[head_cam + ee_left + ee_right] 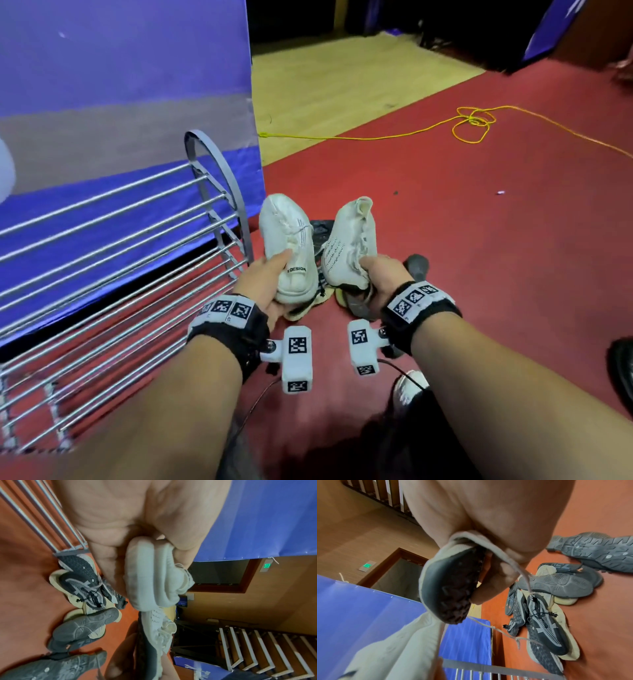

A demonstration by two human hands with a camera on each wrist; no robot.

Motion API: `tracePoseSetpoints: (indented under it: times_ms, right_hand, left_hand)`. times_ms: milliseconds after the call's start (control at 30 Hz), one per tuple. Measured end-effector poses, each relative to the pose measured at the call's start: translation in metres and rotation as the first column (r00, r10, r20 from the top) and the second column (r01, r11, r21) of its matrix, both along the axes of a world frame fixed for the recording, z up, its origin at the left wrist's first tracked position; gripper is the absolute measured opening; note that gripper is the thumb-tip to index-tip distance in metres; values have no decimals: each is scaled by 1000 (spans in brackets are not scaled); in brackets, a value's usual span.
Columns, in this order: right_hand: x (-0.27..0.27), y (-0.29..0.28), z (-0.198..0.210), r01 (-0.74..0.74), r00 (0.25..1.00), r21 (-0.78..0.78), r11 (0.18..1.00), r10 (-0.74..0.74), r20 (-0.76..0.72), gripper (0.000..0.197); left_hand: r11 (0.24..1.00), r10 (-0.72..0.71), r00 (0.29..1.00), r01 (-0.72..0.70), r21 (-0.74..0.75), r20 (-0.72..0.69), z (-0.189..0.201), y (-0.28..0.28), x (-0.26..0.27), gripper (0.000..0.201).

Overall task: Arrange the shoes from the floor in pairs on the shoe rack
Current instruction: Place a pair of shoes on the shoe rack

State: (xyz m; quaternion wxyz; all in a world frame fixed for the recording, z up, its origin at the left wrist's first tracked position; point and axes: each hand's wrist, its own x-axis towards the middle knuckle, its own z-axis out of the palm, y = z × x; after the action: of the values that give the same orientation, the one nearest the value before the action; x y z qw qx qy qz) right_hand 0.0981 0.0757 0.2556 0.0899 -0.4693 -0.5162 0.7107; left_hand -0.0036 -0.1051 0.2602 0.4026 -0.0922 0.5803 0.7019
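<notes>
I hold two white sneakers above the red floor, toes pointing away from me. My left hand [270, 284] grips the heel of the left white sneaker [286, 240], marked "DESIGN"; the same shoe [147, 577] fills the left wrist view. My right hand [380, 277] grips the heel of the right white sneaker [349, 246], whose dark sole [452, 588] shows in the right wrist view. The metal shoe rack [113, 260] stands to the left, its bars bare. Below the held shoes lies a pile of dark sneakers [82, 585] with cream soles.
A purple panel [120, 85] stands behind the rack. Grey shoes [556, 584] lie sole-up on the floor near the pile. A yellow cord [472, 126] runs across the red floor [479, 222] farther off. A black shoe [621, 370] sits at the right edge.
</notes>
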Motion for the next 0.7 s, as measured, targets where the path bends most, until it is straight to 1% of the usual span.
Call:
tracePoseSetpoints:
  times_ms: [33, 67, 133, 267, 400, 500, 600, 633, 700]
  right_hand:
    - [-2, 1, -5, 37, 998, -65, 997, -41, -55, 21]
    - [-3, 1, -11, 65, 992, -114, 991, -76, -98, 24]
    - [-8, 4, -23, 74, 988, -147, 986, -93, -127, 30]
    - [-21, 10, -38, 100, 982, -165, 981, -123, -140, 39]
    - [-30, 20, -42, 66, 976, -187, 980, -102, -191, 38]
    - [-34, 22, -46, 54, 964, -149, 987, -90, -249, 40]
    - [-39, 18, -51, 49, 963, -105, 993, -75, -257, 51]
    - [-40, 17, -51, 62, 963, -105, 992, -87, -253, 53]
    - [-42, 14, -46, 103, 956, -142, 984, -137, -260, 51]
  left_hand:
    - [1000, 27, 1000, -27, 4, -10, -1, 3, 0, 37]
    - [1000, 31, 999, -30, 7, -20, -6, 5, -2, 35]
    - [999, 51, 998, -51, -6, -30, -21, 9, -5, 38]
    - [1000, 22, 998, -22, -7, -50, -36, 23, -16, 42]
    - [999, 38, 996, -39, -9, -86, -46, 39, -26, 35]
    - [998, 49, 993, -51, -22, -110, -55, 43, -29, 27]
    - [999, 40, 992, -44, -28, -121, -60, 42, -31, 27]
    - [999, 35, 992, -38, -20, -121, -59, 41, -32, 28]
    - [1000, 23, 992, -21, 20, -124, -54, 39, -33, 31]
